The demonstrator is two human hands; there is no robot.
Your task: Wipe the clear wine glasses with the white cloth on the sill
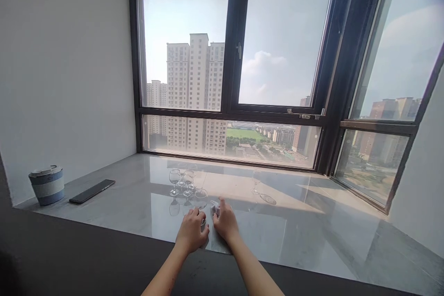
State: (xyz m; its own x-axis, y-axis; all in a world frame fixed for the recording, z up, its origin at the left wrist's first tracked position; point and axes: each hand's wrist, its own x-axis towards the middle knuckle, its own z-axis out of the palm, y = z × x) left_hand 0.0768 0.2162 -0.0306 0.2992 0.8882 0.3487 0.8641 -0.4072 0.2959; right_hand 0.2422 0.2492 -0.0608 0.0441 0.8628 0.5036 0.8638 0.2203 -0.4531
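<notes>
My left hand (192, 231) is curled around the lower part of a small stemmed glass (201, 199) standing on the glossy grey sill (312, 231). My right hand (225, 223) is closed on a pale cloth (215, 236) that hangs down beside the glass. Two more stemmed glasses (174, 181) (188, 182) stand upright just beyond. Another clear glass (256, 181) stands farther right, with a round glass piece (268, 199) lying flat near it.
A blue and white striped pot with a lid (46, 185) sits at the far left by the white wall. A flat black slab (92, 191) lies beside it. A dark counter edge (86, 259) runs along the front. Large windows (280, 46) rise behind the sill.
</notes>
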